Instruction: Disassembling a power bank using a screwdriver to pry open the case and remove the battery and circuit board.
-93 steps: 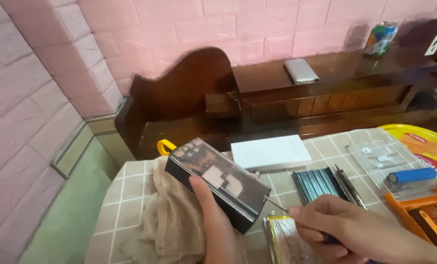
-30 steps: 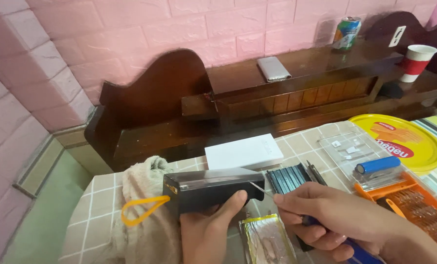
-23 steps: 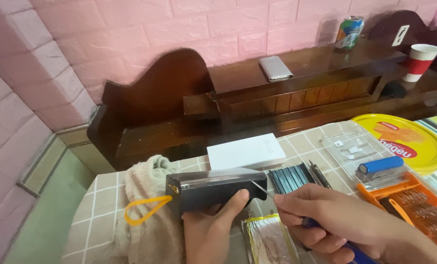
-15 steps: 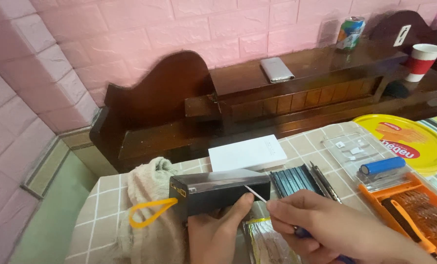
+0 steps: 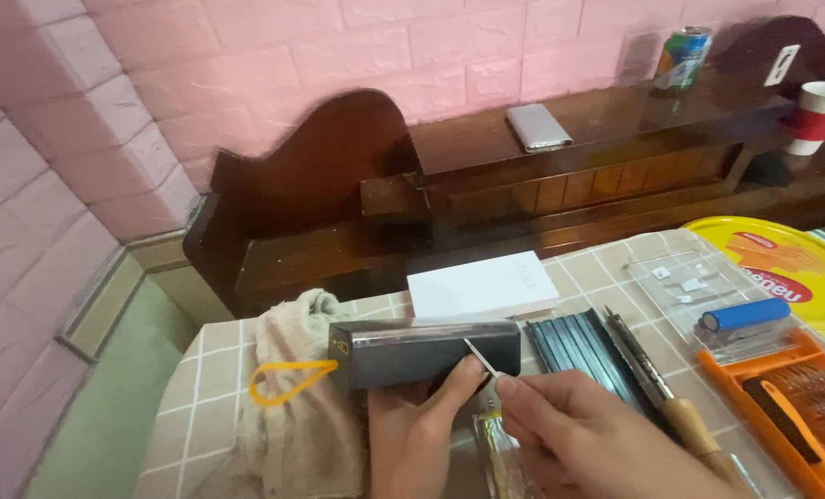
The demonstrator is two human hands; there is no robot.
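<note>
Now holding the dark rectangular box [image 5: 412, 351] turned onto its long edge and level, where three seconds ago showing its broad printed face tilted up toward the camera. Also sitting lower and closer to the table [image 5: 209, 370] than before. Meaning the narrow glossy side and its right-end seam are now facing the tool.

Gripping the box from below with the left hand [image 5: 422, 434], fingers closed around its underside, thumb pressing on the near face close to the right end. Pinching a thin metal pick [image 5: 480, 359] in the closed right hand [image 5: 588, 444], just right of the left thumb; the tip lying against the box's upper right edge, though whether actually entering a seam is too small to tell.

Looking like a smooth, dark grey block, glossy along the top, with a small gold mark at the left end. Hanging off that end, a yellow loop [image 5: 288, 381], draping over the beige cloth [image 5: 292, 434] left of the left hand.

Lying just beyond the box, a flat white box [image 5: 482, 286]. Lying to the right of the right hand, a black ribbed case [image 5: 583, 346], a wooden-handled tool [image 5: 680, 416], an orange screwdriver kit [image 5: 791, 397] and a blue cylinder [image 5: 745, 314].
</note>
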